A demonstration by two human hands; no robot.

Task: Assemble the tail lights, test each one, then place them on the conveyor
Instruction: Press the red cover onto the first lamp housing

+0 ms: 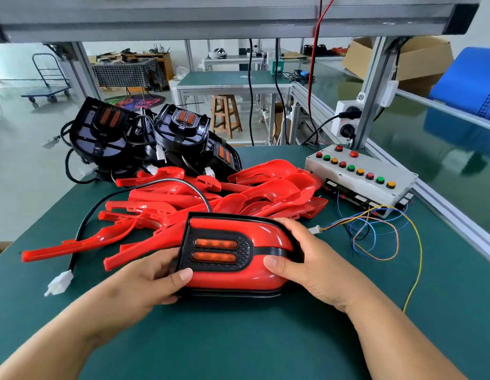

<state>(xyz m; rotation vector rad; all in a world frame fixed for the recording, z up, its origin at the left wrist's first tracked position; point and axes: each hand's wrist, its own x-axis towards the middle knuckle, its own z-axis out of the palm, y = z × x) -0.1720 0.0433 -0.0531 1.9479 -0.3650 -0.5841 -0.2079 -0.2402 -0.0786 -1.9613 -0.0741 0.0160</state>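
Red glossy plastic forms the shell of the assembled tail light (230,282), which has a black frame and two amber lenses set in a black inset. It lies on the green tabletop (238,341), held between both grips. The left grip (153,283) clasps its left end, thumb on the red face and fingers curled against the black frame. The right grip (307,264) wraps the rounded right end, thumb pressed on the red face.

A black cable (82,229) arcs away from the light's far edge and ends in a white plug (59,282) lying left of the left grip. Just beyond both grips sits a heap of loose red plastic covers (211,198), and farther off a stack of black lamp housings (156,138). Beyond the right grip and to its right stands a white control box with coloured buttons (361,185). Thin coloured wires (375,234) loop from it towards that grip.
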